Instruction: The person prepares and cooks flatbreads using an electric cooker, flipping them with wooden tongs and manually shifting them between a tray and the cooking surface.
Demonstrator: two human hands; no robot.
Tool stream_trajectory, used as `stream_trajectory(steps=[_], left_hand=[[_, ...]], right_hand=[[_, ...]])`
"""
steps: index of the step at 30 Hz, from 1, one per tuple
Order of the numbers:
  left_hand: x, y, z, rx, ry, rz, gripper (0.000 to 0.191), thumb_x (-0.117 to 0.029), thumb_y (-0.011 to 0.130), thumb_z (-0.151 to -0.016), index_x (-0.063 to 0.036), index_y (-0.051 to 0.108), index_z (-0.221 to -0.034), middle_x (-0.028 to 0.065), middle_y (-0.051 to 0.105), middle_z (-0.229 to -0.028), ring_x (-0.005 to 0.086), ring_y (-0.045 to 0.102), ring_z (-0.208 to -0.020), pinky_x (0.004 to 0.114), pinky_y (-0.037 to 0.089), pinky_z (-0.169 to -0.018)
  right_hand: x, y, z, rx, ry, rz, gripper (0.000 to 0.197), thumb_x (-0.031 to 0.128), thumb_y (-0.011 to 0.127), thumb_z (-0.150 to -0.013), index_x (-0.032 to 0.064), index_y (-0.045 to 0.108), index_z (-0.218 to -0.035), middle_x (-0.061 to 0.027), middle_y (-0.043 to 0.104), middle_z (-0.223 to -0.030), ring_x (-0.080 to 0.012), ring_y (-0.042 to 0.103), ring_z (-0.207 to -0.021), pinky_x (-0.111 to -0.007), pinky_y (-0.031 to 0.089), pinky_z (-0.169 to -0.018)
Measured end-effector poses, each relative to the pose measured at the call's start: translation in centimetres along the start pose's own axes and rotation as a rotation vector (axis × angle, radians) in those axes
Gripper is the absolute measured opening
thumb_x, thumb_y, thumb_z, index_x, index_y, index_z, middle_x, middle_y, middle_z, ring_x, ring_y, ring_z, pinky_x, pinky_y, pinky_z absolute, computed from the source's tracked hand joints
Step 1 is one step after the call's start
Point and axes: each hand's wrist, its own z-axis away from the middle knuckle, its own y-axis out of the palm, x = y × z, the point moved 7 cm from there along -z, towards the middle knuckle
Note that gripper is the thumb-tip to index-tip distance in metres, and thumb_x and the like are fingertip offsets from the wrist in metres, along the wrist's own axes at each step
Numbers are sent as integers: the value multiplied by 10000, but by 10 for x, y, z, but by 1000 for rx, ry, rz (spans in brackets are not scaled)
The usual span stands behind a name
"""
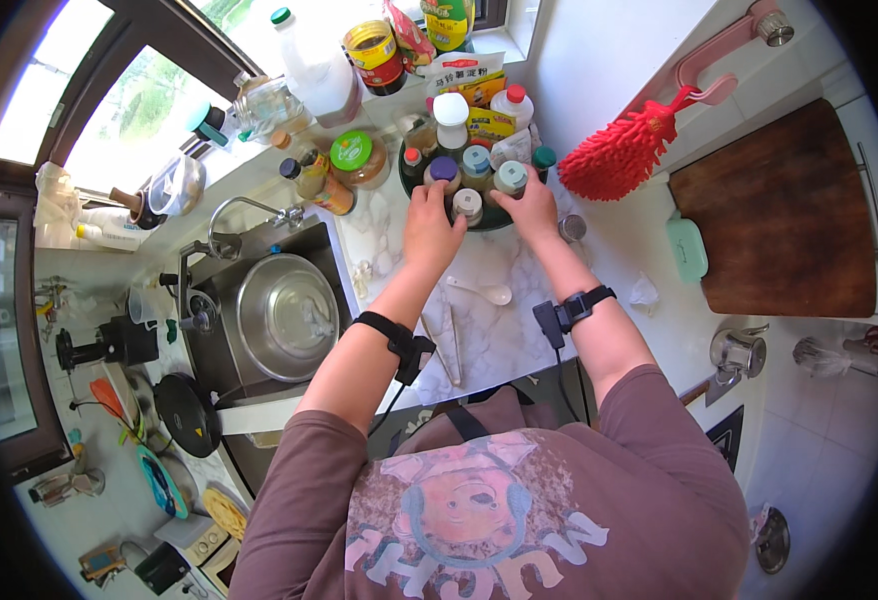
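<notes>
A dark round tray (494, 221) crowded with seasoning jars and bottles stands on the marble-patterned counter. My left hand (433, 234) is at its near left edge, fingertips by the jar with a purple lid (445, 169). Its thumb is beside the white-capped jar (467, 202); whether it grips either jar is unclear. My right hand (535, 208) has thumb and fingers around the jar with a pale teal cap (511, 176). Close by are a blue-capped jar (476, 160), a green-capped bottle (543, 157) and a small shaker (572, 228).
A white spoon (480, 290) and metal tongs (450, 345) lie before me. Left is the sink with a steel basin (289, 319); a green-lidded jar (356, 154) and bottles (319, 184) stand behind. Right are a red chenille cloth (622, 154), a wooden board (780, 217) and a steel pot (737, 352).
</notes>
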Motion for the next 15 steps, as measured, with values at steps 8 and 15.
stream_trajectory(steps=[8,15], left_hand=[[14,13,6,7,-60,32,536,-91,755,-731,-65,539,-1222,176,524,-1160,391,555,-1086,446,490,-915],[23,13,8,21,-12,71,478,-73,735,-738,-67,563,-1183,155,546,-1127,339,580,-1007,412,505,-879]], right_hand=[[7,-4,-2,163,-1,31,674,391,820,-711,45,583,-1238,-201,712,-1056,-379,677,-995,-444,538,-858],[3,23,8,229,-117,125,666,240,814,-725,89,542,-1313,-197,690,-1107,-386,653,-1033,-463,526,-875]])
